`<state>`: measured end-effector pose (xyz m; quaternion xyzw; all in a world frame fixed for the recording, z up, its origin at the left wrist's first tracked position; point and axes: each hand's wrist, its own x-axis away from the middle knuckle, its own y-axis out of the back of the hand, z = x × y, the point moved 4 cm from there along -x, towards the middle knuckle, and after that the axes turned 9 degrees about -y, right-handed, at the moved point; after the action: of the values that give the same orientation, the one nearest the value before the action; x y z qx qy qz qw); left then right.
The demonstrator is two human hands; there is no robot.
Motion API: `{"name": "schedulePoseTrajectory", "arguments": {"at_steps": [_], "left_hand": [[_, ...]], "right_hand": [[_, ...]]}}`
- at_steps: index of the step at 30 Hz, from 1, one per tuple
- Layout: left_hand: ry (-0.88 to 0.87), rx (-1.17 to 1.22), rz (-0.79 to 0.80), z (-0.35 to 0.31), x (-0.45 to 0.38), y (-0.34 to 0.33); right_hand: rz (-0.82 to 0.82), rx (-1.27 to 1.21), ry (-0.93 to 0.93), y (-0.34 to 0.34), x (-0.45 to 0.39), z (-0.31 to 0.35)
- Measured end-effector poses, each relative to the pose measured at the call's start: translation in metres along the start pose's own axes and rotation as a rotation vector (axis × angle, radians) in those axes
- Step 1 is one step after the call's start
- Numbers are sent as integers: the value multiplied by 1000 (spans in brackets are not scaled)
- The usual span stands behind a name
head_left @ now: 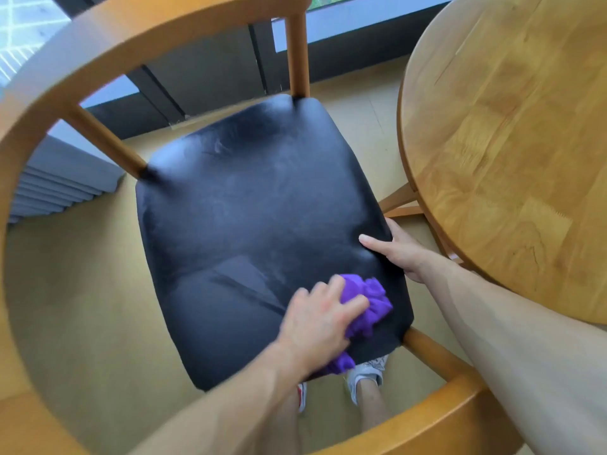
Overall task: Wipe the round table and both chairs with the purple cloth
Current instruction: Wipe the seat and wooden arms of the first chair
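Left hand (320, 318) grips cloth (371, 307), wiping seat (256, 208); right hand (399, 249) grips seat edge. Next: sweep unwiped far half.

1. One chair (108, 60) in wood, with one black seat (256, 208)
2. One round table (512, 133), only partly in view
3. One purple cloth (371, 307)
4. Two hands: the left hand (320, 323) and the right hand (399, 249)
5. Two shoes on the floor: one at (368, 372), the other at (302, 394), mostly hidden
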<state>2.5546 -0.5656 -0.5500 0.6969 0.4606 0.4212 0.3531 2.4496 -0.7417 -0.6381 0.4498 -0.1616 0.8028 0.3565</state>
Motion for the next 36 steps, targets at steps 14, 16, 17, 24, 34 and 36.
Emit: {"name": "schedulePoseTrajectory", "arguments": {"at_steps": [14,16,17,24,34,36], "left_hand": [[773,134,-309,67,18,29],[537,184,-241,30,-9,19],[406,168,-188,13,-17,14],[372,5,-66,65,33,23],[1378,117,-354,131,90,33],[1233,134,-343,92,50,35]], "right_hand": [[-103,121,-4,0,2,1],[-112,104,51,-2,6,7],[-114,100,77,-3,7,9],[-229,464,266,-12,20,27],[-454,1028,443,-59,42,55],[-470,1099,512,-66,44,58]]}}
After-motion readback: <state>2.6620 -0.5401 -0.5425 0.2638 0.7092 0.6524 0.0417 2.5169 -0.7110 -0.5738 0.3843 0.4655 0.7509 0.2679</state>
